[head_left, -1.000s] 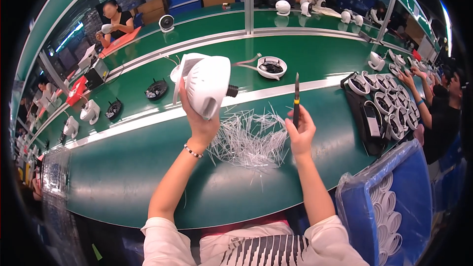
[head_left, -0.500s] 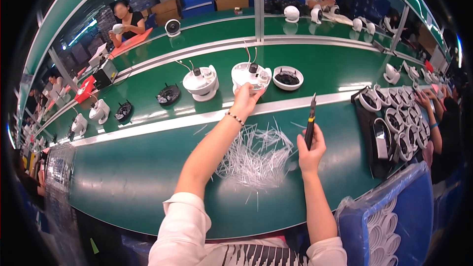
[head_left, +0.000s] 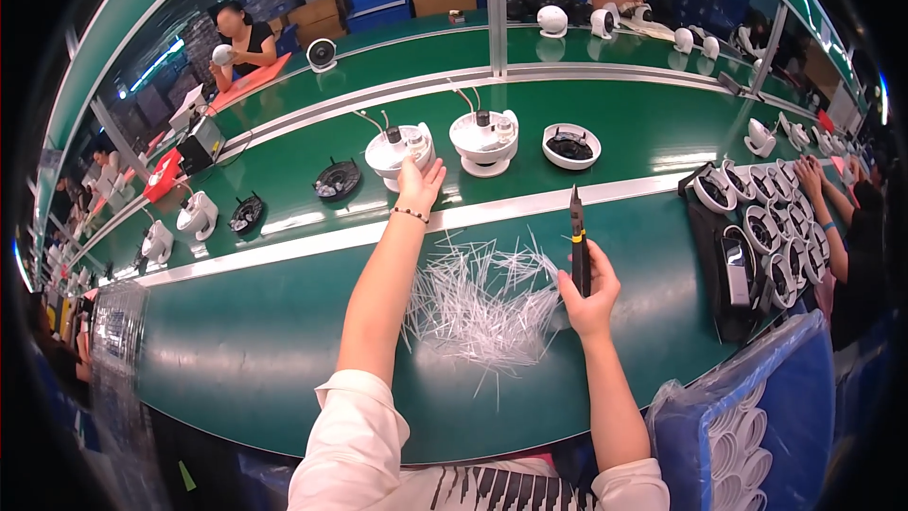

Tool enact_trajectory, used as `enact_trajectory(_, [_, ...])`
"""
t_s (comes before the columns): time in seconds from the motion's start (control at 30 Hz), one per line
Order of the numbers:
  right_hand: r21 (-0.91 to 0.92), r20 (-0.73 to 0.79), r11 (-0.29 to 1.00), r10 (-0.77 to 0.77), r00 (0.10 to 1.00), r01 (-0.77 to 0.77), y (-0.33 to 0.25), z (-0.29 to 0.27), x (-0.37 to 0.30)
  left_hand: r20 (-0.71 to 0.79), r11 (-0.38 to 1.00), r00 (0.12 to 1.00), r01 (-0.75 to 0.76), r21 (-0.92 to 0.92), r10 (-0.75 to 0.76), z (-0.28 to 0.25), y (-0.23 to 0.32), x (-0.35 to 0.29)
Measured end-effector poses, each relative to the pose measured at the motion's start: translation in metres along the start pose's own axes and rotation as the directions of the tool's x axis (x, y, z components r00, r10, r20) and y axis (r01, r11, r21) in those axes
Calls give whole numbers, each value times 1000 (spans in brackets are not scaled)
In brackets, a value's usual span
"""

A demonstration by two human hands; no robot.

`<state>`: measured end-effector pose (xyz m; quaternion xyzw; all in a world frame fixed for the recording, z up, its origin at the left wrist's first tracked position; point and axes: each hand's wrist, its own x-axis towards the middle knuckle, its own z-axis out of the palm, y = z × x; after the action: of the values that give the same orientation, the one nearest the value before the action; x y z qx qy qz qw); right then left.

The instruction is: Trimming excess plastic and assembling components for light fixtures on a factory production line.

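My left hand [head_left: 419,185] reaches over the metal rail to the left one of two white plastic housings [head_left: 386,159]. Its fingers are spread, and the thumb lies against or just in front of that housing; I cannot tell if it touches. The other white housing [head_left: 483,144] stands just right of the hand, with wires rising from its top. In my right hand [head_left: 592,298] are pliers [head_left: 580,251] with black and yellow handles, pointing up. Between my forearms a loose heap of thin white plastic strips [head_left: 478,308] lies on the green table [head_left: 255,341].
On the green belt [head_left: 643,123] are a white bowl-shaped part [head_left: 571,147] and black round parts [head_left: 338,179]. A black tray [head_left: 705,255] of white ring-shaped parts stands right, beside a co-worker's hands [head_left: 813,175]. A blue bin [head_left: 785,397] with white rings is lower right.
My left hand has let go of the right housing and moved left to the other one. The parts on the near belt have shifted slightly right. The pliers have moved a little left.
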<state>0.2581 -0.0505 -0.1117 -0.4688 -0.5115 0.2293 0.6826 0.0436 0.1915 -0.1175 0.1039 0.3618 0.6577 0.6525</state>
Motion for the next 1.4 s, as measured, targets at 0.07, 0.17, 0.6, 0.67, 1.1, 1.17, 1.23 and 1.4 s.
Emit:
enact_trajectory(0.07, [366, 277, 891, 172, 946, -269, -8, -2, 4, 69, 991, 998, -4, -136, 13, -11, 4, 13])
enact_trajectory(0.17, [572, 616, 566, 182, 766, -594, -14, -17, 6, 212, 968, 959, -215, 126, 186, 1, -5, -43])
enact_trajectory(0.6, [347, 917, 393, 51, 396, -852, -24, -12, 5, 537, 732, 819, -237, 639, -204, -19, 15, -191])
enact_trajectory(0.67, [354, 913, 382, 58, 405, -854, -25, -12, 4, 554, 738, 806, -242, 630, -208, -17, 13, -200])
enact_trajectory(1.1, [374, 888, 406, 101, 448, -834, -31, -16, 4, 609, 677, 765, -336, 655, -210, -12, 18, -218])
enact_trajectory(1.17, [382, 886, 409, 93, 454, -829, -30, -14, 4, 614, 685, 760, -332, 648, -212, -13, 17, -218])
enact_trajectory(1.23, [394, 880, 403, 93, 466, -826, -29, -13, 4, 612, 687, 762, -329, 647, -211, -14, 16, -218])
enact_trajectory(1.4, [457, 855, 364, 73, 514, -811, -22, -13, 3, 588, 672, 779, -316, 669, -219, -11, 13, -218])
